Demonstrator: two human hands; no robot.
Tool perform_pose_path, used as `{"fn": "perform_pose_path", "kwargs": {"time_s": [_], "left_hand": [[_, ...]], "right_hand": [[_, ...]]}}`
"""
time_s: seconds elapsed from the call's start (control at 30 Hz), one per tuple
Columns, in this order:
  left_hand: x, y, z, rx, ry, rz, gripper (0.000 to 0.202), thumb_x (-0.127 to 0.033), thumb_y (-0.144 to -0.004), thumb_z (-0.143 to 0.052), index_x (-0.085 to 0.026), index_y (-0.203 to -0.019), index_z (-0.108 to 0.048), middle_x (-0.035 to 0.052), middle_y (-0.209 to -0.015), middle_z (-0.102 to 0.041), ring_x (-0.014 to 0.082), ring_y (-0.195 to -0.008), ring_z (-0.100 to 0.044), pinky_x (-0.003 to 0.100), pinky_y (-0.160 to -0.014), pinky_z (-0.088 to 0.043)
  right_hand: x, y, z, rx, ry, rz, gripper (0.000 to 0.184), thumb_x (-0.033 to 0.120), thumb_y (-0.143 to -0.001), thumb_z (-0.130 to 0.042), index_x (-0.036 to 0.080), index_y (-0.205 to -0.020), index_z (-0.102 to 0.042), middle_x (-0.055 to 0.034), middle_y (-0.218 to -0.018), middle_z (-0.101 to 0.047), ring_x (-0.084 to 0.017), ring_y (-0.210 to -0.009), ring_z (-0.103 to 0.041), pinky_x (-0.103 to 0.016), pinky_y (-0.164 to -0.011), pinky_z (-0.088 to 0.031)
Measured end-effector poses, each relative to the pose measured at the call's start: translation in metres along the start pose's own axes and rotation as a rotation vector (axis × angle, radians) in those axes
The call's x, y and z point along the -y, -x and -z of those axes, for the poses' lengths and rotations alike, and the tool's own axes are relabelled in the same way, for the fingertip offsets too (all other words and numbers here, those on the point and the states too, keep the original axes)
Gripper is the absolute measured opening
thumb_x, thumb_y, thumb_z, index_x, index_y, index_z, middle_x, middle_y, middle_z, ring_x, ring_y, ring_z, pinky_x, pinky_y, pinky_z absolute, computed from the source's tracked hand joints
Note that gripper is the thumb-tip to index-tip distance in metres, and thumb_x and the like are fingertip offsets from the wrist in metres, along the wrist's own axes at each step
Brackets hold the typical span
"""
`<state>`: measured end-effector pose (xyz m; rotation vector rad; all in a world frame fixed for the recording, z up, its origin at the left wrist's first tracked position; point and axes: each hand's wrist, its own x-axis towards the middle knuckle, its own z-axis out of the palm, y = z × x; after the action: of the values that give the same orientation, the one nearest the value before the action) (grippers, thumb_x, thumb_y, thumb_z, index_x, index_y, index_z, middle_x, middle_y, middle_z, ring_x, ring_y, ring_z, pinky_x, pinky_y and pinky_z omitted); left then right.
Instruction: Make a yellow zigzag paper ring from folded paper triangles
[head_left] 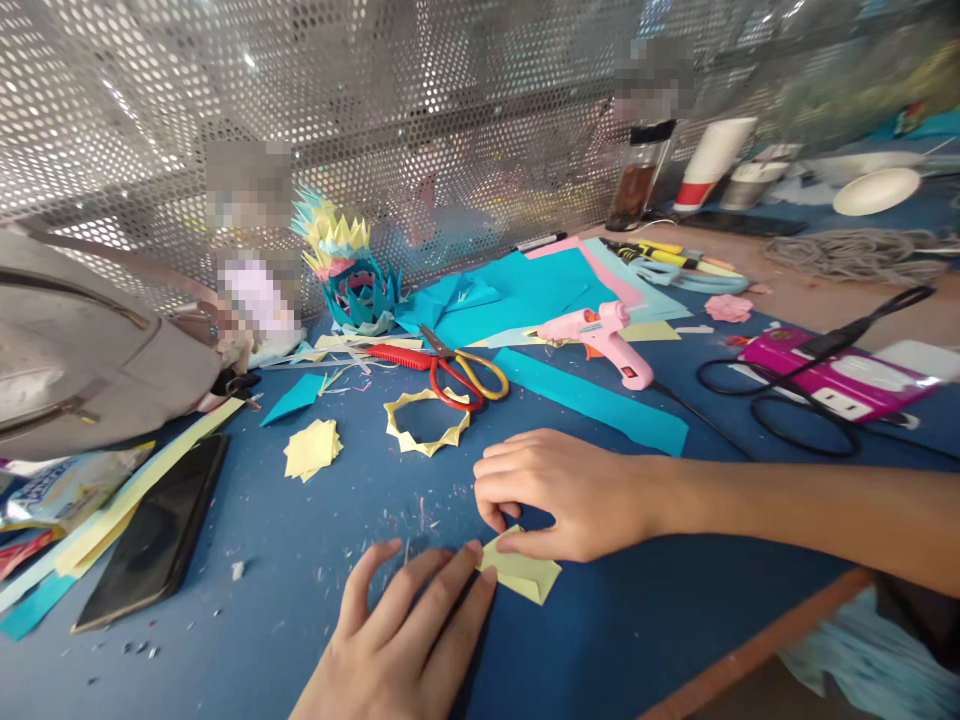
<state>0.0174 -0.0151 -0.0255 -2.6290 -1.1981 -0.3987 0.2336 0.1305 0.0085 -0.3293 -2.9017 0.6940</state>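
A small folded piece of pale yellow paper (525, 572) lies on the blue table top (300, 520) near me. My right hand (562, 495) comes in from the right and pinches its upper edge with thumb and fingers. My left hand (405, 630) lies below and to the left, fingers stretched out flat, fingertips pressing the paper's left corner. A yellow ring of joined folded points (427, 422) sits just beyond the hands, with a stack of yellow paper squares (312, 449) to its left.
Red-and-yellow scissors (450, 367), a pink glue gun (600, 338) with its cable, teal paper sheets (525, 290), a teal strip (592, 398), a paper flower model (349, 265), a black phone (154, 545) at left, a grey bag (75, 350), a pink power strip (832, 375), a perforated metal wall behind.
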Motion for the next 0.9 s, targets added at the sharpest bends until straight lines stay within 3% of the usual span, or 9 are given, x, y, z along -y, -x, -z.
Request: {"fn": "perform_pose_path", "kwargs": {"time_s": [0.1,0.27,0.37,0.47,0.67,0.77,0.9], "left_hand": [[0.000,0.000,0.000,0.011,-0.027,0.011,0.039,-0.026,-0.104,-0.032,-0.026,-0.135,-0.055,0.0031,-0.131,-0.063,0.0213,-0.119,-0.050,0.044,-0.112,-0.018],[-0.002,0.000,0.002,0.015,0.004,0.051,0.043,-0.042,-0.102,-0.032,-0.027,-0.133,-0.058,0.0053,-0.116,-0.066,0.0225,-0.110,-0.054,0.043,-0.108,-0.025],[-0.001,-0.001,0.002,0.003,0.014,0.037,0.045,-0.043,-0.103,-0.030,-0.025,-0.132,-0.059,0.0053,-0.113,-0.067,0.0218,-0.108,-0.054,0.042,-0.109,-0.021],[0.002,0.000,0.001,-0.014,0.055,0.036,0.055,-0.057,-0.098,-0.032,-0.024,-0.130,-0.061,0.0046,-0.112,-0.068,0.0217,-0.106,-0.056,0.041,-0.112,-0.018],[0.006,0.000,0.003,-0.034,0.077,0.002,0.053,-0.055,-0.098,-0.037,-0.020,-0.129,-0.061,0.0026,-0.122,-0.069,0.0192,-0.110,-0.056,0.038,-0.116,-0.009],[0.007,-0.001,0.004,-0.015,0.069,-0.043,0.052,-0.049,-0.101,-0.030,-0.017,-0.133,-0.057,0.0030,-0.128,-0.067,0.0185,-0.112,-0.056,0.038,-0.115,-0.013],[0.011,-0.001,0.003,-0.011,0.063,-0.090,0.058,-0.056,-0.097,-0.038,-0.015,-0.135,-0.055,0.0071,-0.128,-0.067,0.0217,-0.109,-0.059,0.040,-0.111,-0.024]], "right_hand": [[0.005,0.001,-0.006,-0.041,-0.040,-0.028,0.007,0.019,-0.078,-0.068,0.018,-0.079,-0.061,0.0032,-0.073,-0.060,-0.012,-0.071,-0.052,-0.024,-0.068,-0.038],[0.006,0.003,-0.016,-0.133,-0.095,-0.005,0.006,0.016,-0.081,-0.066,0.020,-0.085,-0.066,0.0028,-0.078,-0.064,-0.012,-0.075,-0.056,-0.023,-0.067,-0.039],[0.006,0.004,-0.019,-0.191,-0.012,0.077,0.005,0.016,-0.083,-0.064,0.020,-0.082,-0.067,0.0022,-0.078,-0.065,-0.012,-0.073,-0.053,-0.024,-0.063,-0.037],[0.006,0.005,-0.019,-0.211,0.135,0.159,0.011,0.017,-0.086,-0.062,0.020,-0.076,-0.066,0.0012,-0.075,-0.064,-0.013,-0.069,-0.048,-0.026,-0.058,-0.031],[0.003,0.005,-0.009,-0.134,0.136,0.221,0.017,0.022,-0.090,-0.061,0.021,-0.075,-0.068,0.0008,-0.075,-0.064,-0.014,-0.070,-0.047,-0.029,-0.058,-0.029],[-0.003,0.005,0.004,-0.047,0.122,0.271,0.018,0.026,-0.092,-0.062,0.022,-0.078,-0.072,0.0003,-0.077,-0.064,-0.014,-0.072,-0.048,-0.029,-0.059,-0.030],[-0.008,0.007,0.024,0.075,0.142,0.305,0.018,0.027,-0.092,-0.062,0.024,-0.080,-0.074,0.0006,-0.071,-0.063,-0.014,-0.069,-0.045,-0.030,-0.059,-0.028]]}}
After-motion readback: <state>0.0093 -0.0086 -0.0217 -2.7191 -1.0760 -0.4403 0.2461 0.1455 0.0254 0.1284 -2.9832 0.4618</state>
